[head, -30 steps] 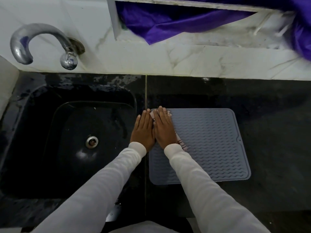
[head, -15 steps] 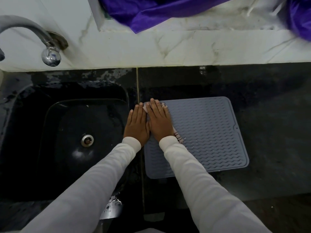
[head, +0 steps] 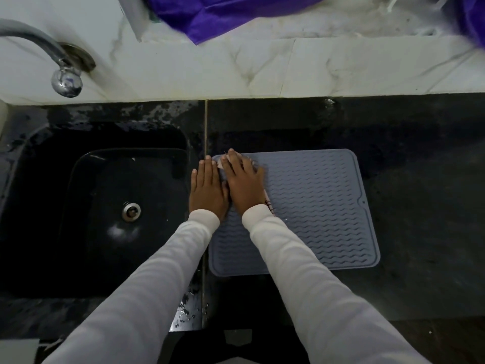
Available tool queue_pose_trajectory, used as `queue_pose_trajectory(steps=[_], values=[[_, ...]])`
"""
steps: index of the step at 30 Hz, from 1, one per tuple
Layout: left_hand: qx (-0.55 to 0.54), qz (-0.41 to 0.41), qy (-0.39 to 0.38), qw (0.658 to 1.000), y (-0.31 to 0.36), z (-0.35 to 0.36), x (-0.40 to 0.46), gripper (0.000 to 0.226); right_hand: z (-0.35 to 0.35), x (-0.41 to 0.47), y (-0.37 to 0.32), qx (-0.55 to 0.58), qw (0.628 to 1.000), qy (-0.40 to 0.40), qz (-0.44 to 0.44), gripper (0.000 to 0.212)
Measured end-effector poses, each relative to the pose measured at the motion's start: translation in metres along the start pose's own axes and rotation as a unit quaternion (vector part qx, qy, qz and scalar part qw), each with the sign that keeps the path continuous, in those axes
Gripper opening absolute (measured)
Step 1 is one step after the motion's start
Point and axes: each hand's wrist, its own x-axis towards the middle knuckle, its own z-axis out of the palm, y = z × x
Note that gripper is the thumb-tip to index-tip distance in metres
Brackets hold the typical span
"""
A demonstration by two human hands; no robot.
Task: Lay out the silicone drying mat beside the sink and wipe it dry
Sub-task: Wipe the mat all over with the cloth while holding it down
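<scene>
One grey mat (head: 315, 206) with wavy ridges is lying flat on the dark stone counter (head: 425, 179), just beside the black sink (head: 110, 206), its left edge running close along the thin seam between the two. Water is glistening on the counter behind the sink and near the front edge. Behind the counter a white marbled wall (head: 262, 72) is rising, with a purple cloth (head: 210, 14) hanging over the ledge above and a metal tap (head: 63, 72) sticking out over the sink at the left.

Both hands are lying flat, palms down, fingers stretched out and close together, side by side and touching. The right hand (head: 242, 185) is pressing a small pale cloth (head: 269, 203) onto the far left corner of the mat; only bits of the cloth are peeking out by the fingertips and beside the wrist, so how it is gripped cannot be told. The left hand (head: 207, 190) is resting at the left edge of the mat, partly over the strip of counter next to the sink. White sleeves (head: 301, 258) are covering both arms
</scene>
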Motion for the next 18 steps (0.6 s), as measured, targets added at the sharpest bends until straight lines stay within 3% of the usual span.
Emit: queue_pose_trajectory(steps=[9, 18], values=[[-0.019, -0.067, 0.026, 0.997, 0.014, 0.013, -0.003, 0.063, -0.011, 0.003, 0.025, -0.037, 0.996, -0.021, -0.078, 0.064], [-0.065, -0.073, 0.047, 0.994, 0.017, 0.014, -0.005, 0.063, -0.021, 0.000, 0.073, -0.045, 0.996, -0.031, -0.071, 0.064]])
